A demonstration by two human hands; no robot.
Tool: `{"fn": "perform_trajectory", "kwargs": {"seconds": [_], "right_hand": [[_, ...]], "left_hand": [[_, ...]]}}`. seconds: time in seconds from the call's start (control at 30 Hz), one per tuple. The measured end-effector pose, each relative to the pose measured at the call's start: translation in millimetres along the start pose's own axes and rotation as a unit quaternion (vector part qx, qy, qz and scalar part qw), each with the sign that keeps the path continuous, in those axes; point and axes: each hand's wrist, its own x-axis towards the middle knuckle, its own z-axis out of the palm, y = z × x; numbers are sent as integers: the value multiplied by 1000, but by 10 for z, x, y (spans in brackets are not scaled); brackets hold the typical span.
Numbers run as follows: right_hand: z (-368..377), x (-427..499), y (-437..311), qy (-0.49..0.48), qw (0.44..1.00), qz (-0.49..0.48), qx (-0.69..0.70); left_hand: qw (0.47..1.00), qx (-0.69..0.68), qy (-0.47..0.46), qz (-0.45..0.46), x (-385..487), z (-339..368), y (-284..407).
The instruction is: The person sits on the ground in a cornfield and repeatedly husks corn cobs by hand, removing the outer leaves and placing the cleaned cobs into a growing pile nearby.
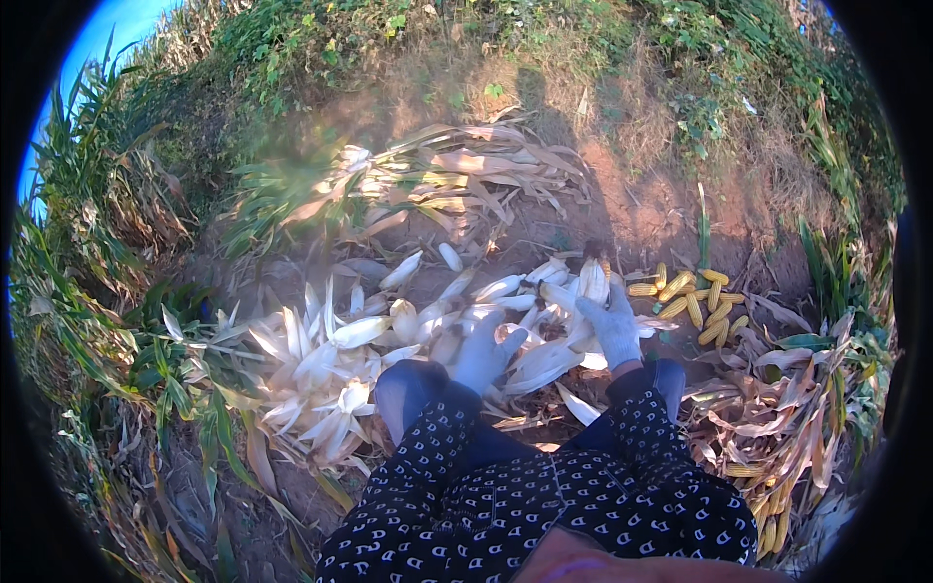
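Note:
My right hand (616, 329), in a pale work glove, grips an ear of corn (593, 283) that stands upright, wrapped in whitish husk. Dark silk tops this ear, and some yellow kernels show along its right edge. To its left, my left hand (482, 355), gloved too, is raised over my knee with thumb and fingers apart and nothing visible between them. Unhusked ears (503, 288) lie in front of both hands. A heap of pale husks (313, 364) spreads to the left, with a husk-covered ear (361, 332) on top.
Husked yellow cobs (718, 312) lie on the soil at right, and more cobs (773, 521) at lower right. Dry corn leaves (780, 408) are piled beside me. Cut stalks (474, 164) lie ahead, below a weedy bank (437, 51). Standing corn plants (87, 218) line the left.

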Motion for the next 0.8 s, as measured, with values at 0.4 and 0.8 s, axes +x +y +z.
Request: {"fn": "perform_trajectory", "kwargs": {"seconds": [0.4,0.8], "right_hand": [[427,-395,-499,-216,976,-18,-30],[355,-534,-717,-189,972,-8,136]], "left_hand": [[975,-190,105,45,420,357,451],[893,-440,91,-26,417,307,503]]}}
